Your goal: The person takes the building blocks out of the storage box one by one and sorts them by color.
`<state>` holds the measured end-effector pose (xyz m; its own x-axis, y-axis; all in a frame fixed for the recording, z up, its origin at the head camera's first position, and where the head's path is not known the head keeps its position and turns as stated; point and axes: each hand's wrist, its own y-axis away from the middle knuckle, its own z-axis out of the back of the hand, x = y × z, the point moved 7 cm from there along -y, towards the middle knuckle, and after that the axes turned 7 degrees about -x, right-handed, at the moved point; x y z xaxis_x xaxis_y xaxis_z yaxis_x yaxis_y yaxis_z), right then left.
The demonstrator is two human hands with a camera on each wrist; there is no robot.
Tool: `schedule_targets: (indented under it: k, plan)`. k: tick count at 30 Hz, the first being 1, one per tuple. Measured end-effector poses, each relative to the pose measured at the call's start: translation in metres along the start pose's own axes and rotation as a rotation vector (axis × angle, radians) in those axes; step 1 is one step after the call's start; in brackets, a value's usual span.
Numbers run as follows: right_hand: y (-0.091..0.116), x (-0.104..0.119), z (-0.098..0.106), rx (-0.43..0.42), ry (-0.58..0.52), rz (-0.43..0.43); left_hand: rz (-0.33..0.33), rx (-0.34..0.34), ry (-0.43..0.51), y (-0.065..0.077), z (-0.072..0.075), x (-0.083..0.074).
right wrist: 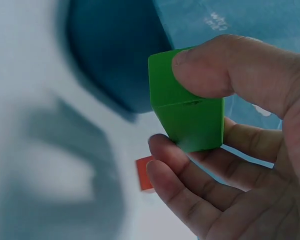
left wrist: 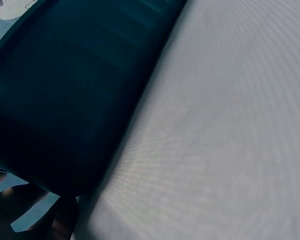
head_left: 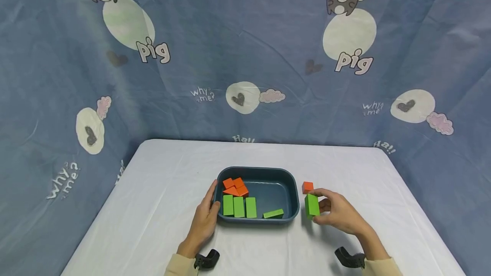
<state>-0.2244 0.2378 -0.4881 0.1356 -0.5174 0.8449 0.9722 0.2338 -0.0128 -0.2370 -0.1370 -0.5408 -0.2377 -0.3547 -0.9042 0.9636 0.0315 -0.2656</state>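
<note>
My right hand [head_left: 339, 214] holds a green block [head_left: 312, 206] just off the right end of a dark blue tray [head_left: 268, 221]. Thumb and fingers pinch the block from opposite sides, as the right wrist view shows. An orange block [head_left: 307, 187] lies on the table behind that hand. My left hand [head_left: 205, 218] touches the tray's left end with its fingers fairly straight along the side. Inside the tray, several orange blocks [head_left: 231, 191] cluster at the back left. Three green blocks [head_left: 239, 206] stand in a row before them, and another green block [head_left: 273, 214] lies tilted at the front right.
A white cloth covers the table [head_left: 153, 191], and a patterned blue curtain [head_left: 245, 54] hangs behind and at both sides. Each wrist wears a black camera mount. The left wrist view is dark and shows mostly the tray's outer wall [left wrist: 75, 100].
</note>
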Motion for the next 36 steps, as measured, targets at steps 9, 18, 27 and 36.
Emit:
schedule_targets:
  k: [9,18,27,36]
  plan:
    - [0.009,-0.015,-0.006,-0.037,0.010,-0.024,0.003,0.009,-0.004,-0.003,-0.002,0.000]
    - [0.014,-0.024,-0.017,-0.039,0.090,-0.083,0.012,0.016,0.011,-0.001,-0.002,0.000]
    - [0.018,-0.032,-0.019,-0.096,0.141,-0.137,0.007,0.024,0.009,0.000,-0.002,0.000]
    - [0.018,-0.032,-0.021,-0.115,0.189,-0.111,-0.009,0.008,0.007,-0.001,-0.002,-0.001]
